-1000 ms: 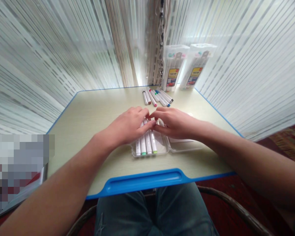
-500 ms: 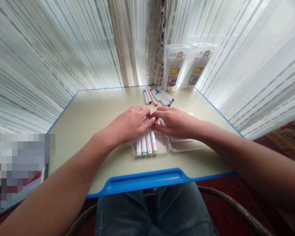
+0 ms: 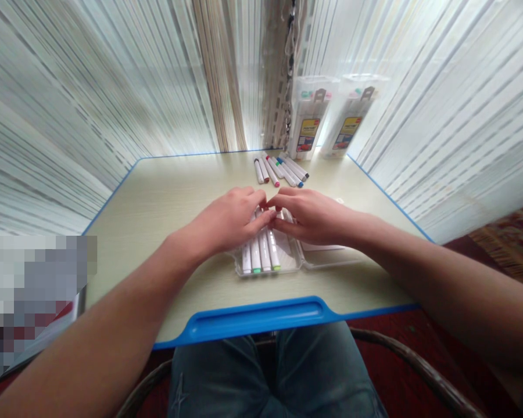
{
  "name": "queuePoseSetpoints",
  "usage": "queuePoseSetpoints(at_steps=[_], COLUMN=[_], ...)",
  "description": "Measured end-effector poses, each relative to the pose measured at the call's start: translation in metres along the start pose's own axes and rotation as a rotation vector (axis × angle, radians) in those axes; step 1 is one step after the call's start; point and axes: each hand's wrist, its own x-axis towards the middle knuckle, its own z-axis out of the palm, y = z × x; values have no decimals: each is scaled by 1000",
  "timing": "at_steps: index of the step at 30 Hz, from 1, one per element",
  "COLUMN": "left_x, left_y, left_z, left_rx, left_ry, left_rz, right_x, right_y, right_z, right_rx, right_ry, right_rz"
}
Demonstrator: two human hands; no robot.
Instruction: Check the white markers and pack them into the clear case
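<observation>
A clear plastic case (image 3: 294, 264) lies open on the desk. In its left half several white markers (image 3: 265, 255) lie side by side, with green and yellow-green ends towards me. My left hand (image 3: 235, 217) is over the far part of these markers, its fingers curled and its thumb pointing right. From the other side, my right hand (image 3: 311, 217) meets it with bent fingers and thumb drawn together. The fingertips of both hands come together above the markers' far ends. What lies between them is hidden.
More loose markers (image 3: 283, 170) lie at the back of the desk (image 3: 165, 191). Two upright clear marker cases (image 3: 307, 119) with labels stand behind, at the right. A blue tray edge (image 3: 257, 319) runs along the front. String curtains (image 3: 157, 75) hang around the desk.
Both hands keep almost the same position over the case. The view has shifted very slightly; the markers and cases stay where they were.
</observation>
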Motion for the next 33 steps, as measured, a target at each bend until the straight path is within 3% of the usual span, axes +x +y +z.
queuePoseSetpoints(at_steps=[33], left_x=[-1], left_y=[2], left_z=[1], left_rx=[2], left_ry=[2], left_rz=[8], right_x=[-3], right_y=[-9], right_z=[-4], right_rx=[-63], right_ry=[-47], right_rz=[36])
